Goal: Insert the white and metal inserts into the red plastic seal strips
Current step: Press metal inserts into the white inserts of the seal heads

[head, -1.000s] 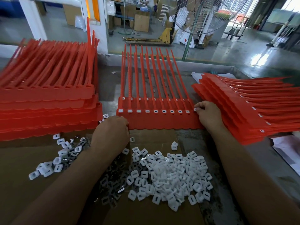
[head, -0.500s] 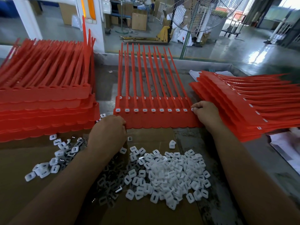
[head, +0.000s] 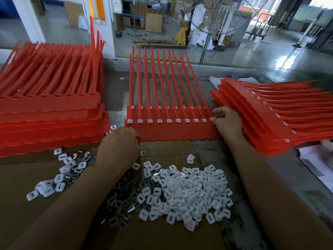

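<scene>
A red seal strip sheet (head: 173, 131) lies flat in the middle of the bench, its tails pointing away from me, with a row of white inserts (head: 168, 120) seated in its sockets. My left hand (head: 119, 147) grips the sheet's near left corner, fingers curled over the edge. At the sheet's right end, my right hand (head: 226, 123) presses curled fingers on the last socket. A heap of loose white inserts (head: 191, 192) lies on brown cardboard (head: 162, 235) in front, with dark metal inserts (head: 122, 202) beside it under my left forearm.
A tall stack of red sheets (head: 50, 112) fills the left side. Another fanned stack (head: 266, 121) with white inserts lies on the right. Papers (head: 317, 159) sit at the right edge. A small scatter of inserts (head: 59, 175) lies at left. A standing fan (head: 214, 20) rises beyond the bench.
Both hands have stayed on the middle sheet's ends. The view shifted slightly; the sheet and hands sit about where they were.
</scene>
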`<action>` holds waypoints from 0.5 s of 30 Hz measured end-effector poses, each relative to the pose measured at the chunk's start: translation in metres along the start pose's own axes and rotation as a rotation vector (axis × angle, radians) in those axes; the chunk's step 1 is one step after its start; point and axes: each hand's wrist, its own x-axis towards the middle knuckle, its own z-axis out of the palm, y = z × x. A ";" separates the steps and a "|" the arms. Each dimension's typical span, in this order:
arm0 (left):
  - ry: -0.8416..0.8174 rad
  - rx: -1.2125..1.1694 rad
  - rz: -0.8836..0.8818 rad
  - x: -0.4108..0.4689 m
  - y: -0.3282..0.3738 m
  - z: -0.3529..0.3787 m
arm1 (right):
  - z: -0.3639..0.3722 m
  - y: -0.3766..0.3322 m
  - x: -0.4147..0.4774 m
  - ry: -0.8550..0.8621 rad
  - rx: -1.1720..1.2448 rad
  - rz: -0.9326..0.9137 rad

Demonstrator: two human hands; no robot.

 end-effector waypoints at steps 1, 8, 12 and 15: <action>0.002 0.004 0.001 0.000 0.000 0.000 | 0.000 0.000 0.001 0.005 0.005 0.018; -0.003 0.010 0.000 -0.001 0.000 0.000 | 0.005 -0.004 0.005 -0.030 0.032 0.141; 0.005 0.018 0.003 -0.001 0.000 0.000 | 0.007 -0.001 0.003 -0.013 0.054 0.151; 0.001 0.017 0.003 -0.001 0.001 0.000 | 0.006 0.001 0.003 -0.005 0.055 0.145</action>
